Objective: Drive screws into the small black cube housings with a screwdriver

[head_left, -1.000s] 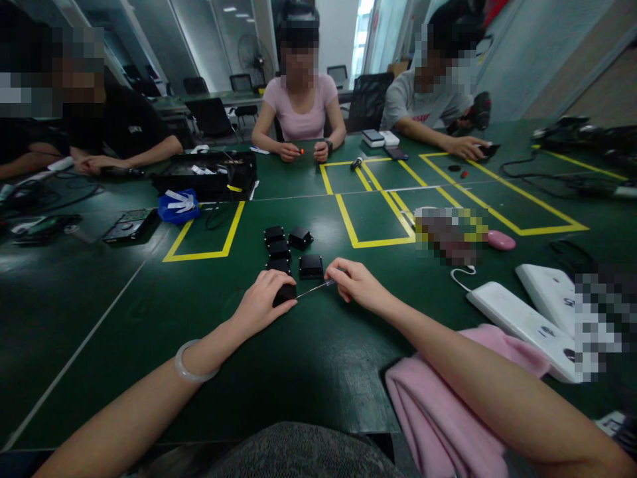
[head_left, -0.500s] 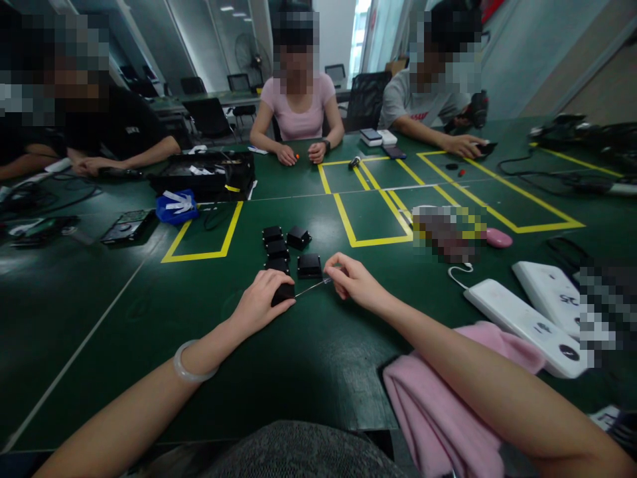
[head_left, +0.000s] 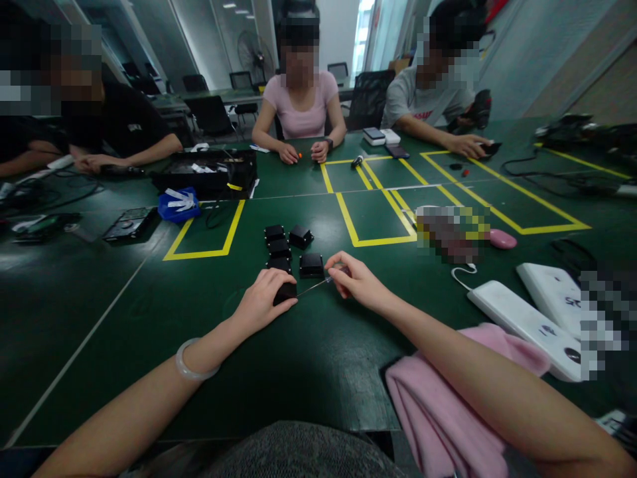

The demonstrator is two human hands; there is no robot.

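My left hand point(head_left: 261, 300) is closed over a small black box point(head_left: 285, 293) and presses it onto the green table point(head_left: 308, 358). My right hand point(head_left: 354, 282) pinches a thin screwdriver point(head_left: 315, 285), whose tip points left into the side of that box. Just beyond lie several more small black boxes: a column of three point(head_left: 277, 249), one point(head_left: 300, 236) to its right and another point(head_left: 311, 264) right by my right fingers. A pale bangle point(head_left: 192, 362) sits on my left wrist.
A pink cloth point(head_left: 438, 411) lies under my right forearm. White flat devices point(head_left: 522, 325) lie at the right, a pink mouse point(head_left: 501, 239) beyond them. Yellow tape rectangles point(head_left: 371, 226) mark the table. A black tray point(head_left: 209, 174) and blue bin point(head_left: 179, 204) stand far left. Three people sit opposite.
Hardly anything differs: both hands stay on the box and the screwdriver. My right hand's fingers shift slightly on the handle, and the view wobbles a little.
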